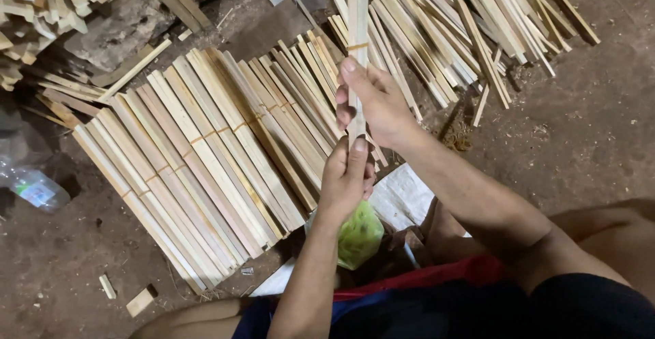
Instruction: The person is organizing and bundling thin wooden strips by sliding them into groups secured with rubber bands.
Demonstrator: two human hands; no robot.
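Bamboo slats (pixel 357 32), a slim bundle of pale flat strips bound by a thin yellowish band near the top, stand almost upright in the middle of my view, held above the stock on the ground. My right hand (pixel 374 104) is wrapped fully around the bundle at mid-height, thumb pointing up along its face and fingers curled shut behind it, the forearm running down to the lower right. My left hand (pixel 346 179) closes on the bundle's lower end just beneath, thumb laid up the strip and nearly touching the right hand, its forearm rising straight from the bottom edge. Below the left hand sits a crumpled green plastic bag (pixel 359 235), resting on a white woven sack (pixel 402 196) spread flat on the ground — both close against my knees. To the left lies a broad row of banded bundles (pixel 205 155), long flat slats in cream and light brown, smooth-faced and square-edged, fanned side by side. Beyond the held bundle, a looser heap of thinner sticks (pixel 464 25) spreads toward the top right. At the far left edge a clear plastic bottle (pixel 34 189) with a small label of blue and green lies on its side — I cannot make out more of it. Short offcut blocks (pixel 140 301) lie on the dusty, packed-earth floor (pixel 587 127).
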